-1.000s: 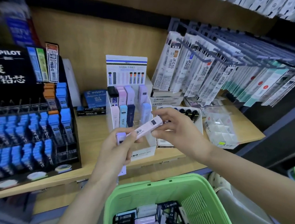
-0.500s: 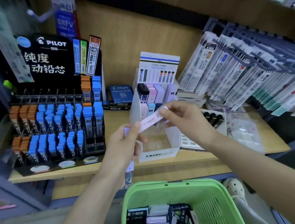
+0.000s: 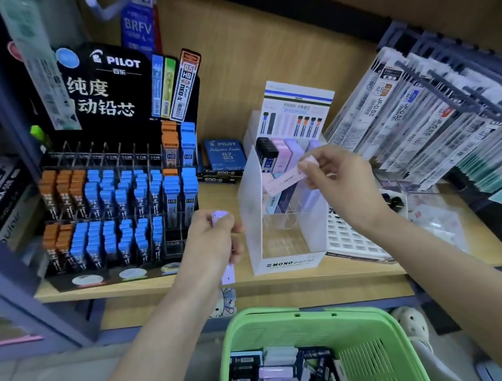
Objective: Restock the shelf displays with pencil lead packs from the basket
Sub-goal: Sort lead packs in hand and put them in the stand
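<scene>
At the far left, a black tiered rack (image 3: 117, 202) stands on the wooden shelf (image 3: 372, 268). Its wire slots keep slim blue and orange lead cases upright and sorted, probably by grade.

The left hand (image 3: 209, 245) hovers in front of the shelf edge with its fingers curled round a lilac pack (image 3: 228, 273). The pack is held upright, with one end showing above the fist and the other below. It looks like a spare kept ready while the other hand works.

Next comes the clear box (image 3: 279, 248), made of glossy plastic with frosted side walls and stepped compartments. The front cells are bare. Black, pink and lilac packs stand in the back row, and a printed card rises behind them.

A pink pack (image 3: 285, 181), a flat, smooth, hard-looking bar with small print, slants down over the open box. The right hand (image 3: 343, 188) pinches its upper end between thumb and fingertips. Gripping it by the end leaves the lower end free to be aimed into a slot. I cannot tell whether that end touches anything yet.

Below sits the green basket (image 3: 379, 358), moulded plastic with slotted walls, close under both hands. The remaining packs (image 3: 278, 373) lie loose inside it, dark and pastel mixed.

At the far right, shiny refill packets (image 3: 419, 114) hang in crowded rows on hooks.
</scene>
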A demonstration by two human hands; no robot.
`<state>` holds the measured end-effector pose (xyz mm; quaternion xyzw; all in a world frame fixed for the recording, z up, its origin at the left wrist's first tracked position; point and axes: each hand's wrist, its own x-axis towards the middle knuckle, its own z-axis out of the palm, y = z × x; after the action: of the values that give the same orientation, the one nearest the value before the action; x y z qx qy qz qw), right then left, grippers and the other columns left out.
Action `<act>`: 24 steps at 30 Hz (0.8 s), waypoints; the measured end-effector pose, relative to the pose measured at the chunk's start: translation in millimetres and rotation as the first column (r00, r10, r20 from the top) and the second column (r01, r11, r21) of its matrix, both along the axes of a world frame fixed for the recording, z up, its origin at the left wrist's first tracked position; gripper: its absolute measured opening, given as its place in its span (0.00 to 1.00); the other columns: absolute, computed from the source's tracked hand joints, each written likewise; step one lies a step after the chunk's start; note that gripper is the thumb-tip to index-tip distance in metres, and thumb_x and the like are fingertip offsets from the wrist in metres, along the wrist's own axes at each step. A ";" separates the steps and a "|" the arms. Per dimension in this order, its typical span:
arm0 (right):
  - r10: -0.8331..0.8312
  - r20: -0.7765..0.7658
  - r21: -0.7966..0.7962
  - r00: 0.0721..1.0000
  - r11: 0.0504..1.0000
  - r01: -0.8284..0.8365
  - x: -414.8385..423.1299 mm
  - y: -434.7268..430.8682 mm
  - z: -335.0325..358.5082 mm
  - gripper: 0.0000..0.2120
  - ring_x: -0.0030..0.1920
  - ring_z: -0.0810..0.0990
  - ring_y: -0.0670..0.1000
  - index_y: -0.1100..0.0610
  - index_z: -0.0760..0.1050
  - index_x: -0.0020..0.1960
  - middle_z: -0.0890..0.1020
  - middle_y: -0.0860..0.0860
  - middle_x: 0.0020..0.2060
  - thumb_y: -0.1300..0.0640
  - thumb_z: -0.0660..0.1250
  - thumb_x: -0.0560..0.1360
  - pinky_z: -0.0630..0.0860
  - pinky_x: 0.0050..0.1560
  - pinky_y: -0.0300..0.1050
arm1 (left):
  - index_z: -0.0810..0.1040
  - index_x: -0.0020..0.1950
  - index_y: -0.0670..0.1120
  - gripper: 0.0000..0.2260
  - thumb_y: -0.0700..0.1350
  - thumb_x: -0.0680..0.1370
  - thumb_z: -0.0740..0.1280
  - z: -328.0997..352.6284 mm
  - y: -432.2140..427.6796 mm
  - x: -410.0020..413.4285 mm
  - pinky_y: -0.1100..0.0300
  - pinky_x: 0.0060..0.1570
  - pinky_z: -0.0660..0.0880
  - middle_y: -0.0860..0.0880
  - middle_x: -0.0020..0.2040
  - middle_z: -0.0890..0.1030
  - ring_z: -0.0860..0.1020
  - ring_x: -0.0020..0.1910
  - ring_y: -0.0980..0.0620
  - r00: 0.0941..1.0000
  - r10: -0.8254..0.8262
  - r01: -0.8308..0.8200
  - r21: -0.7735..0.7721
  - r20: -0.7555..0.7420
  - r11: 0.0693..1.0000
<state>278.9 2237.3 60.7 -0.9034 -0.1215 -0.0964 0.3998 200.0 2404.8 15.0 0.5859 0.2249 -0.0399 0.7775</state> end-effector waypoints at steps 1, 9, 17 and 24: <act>0.004 -0.008 -0.010 1.000 1.000 -0.004 1.0 -0.3 -2.1 0.06 0.40 0.80 0.56 0.53 0.77 0.41 0.80 0.52 0.36 0.58 0.66 0.77 0.77 0.44 0.46 | 0.69 0.51 0.45 0.03 0.40 0.82 0.57 -0.6 0.0 0.3 0.66 0.22 0.66 0.49 0.39 0.77 0.68 0.23 0.57 1.000 -0.004 0.004 0.005 0.005 1.000; 0.112 -0.017 -0.150 0.994 0.982 -0.113 4.7 9.6 -21.2 0.05 0.37 0.76 0.41 0.54 0.75 0.44 0.79 0.47 0.36 0.60 0.71 0.73 0.74 0.42 0.32 | 0.70 0.52 0.43 0.03 0.40 0.82 0.57 -1.6 -3.7 -0.2 0.67 0.23 0.69 0.48 0.39 0.78 0.70 0.26 0.55 0.999 -0.028 0.027 0.014 0.025 1.000; 0.236 0.106 -0.325 0.966 0.926 -0.191 10.6 19.3 -37.5 0.06 0.41 0.76 0.44 0.59 0.77 0.49 0.73 0.45 0.43 0.63 0.70 0.73 0.77 0.50 0.45 | 0.72 0.48 0.46 0.04 0.43 0.81 0.59 -3.2 -2.3 -1.6 0.66 0.30 0.75 0.49 0.40 0.79 0.74 0.29 0.54 0.998 -0.035 0.031 0.062 0.058 0.998; 0.182 0.137 -0.356 0.974 0.926 -0.124 11.4 17.8 -35.5 0.04 0.40 0.75 0.43 0.57 0.76 0.48 0.72 0.43 0.42 0.62 0.69 0.74 0.78 0.47 0.50 | 0.76 0.52 0.48 0.09 0.46 0.82 0.57 -2.4 -3.7 0.7 0.67 0.26 0.71 0.51 0.36 0.79 0.71 0.23 0.57 0.996 -0.068 0.064 0.074 0.058 0.995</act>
<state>290.3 2255.0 25.1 -0.9359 -0.2398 -0.1174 0.2299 200.8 2401.1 12.6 0.6215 0.1830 -0.0398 0.7607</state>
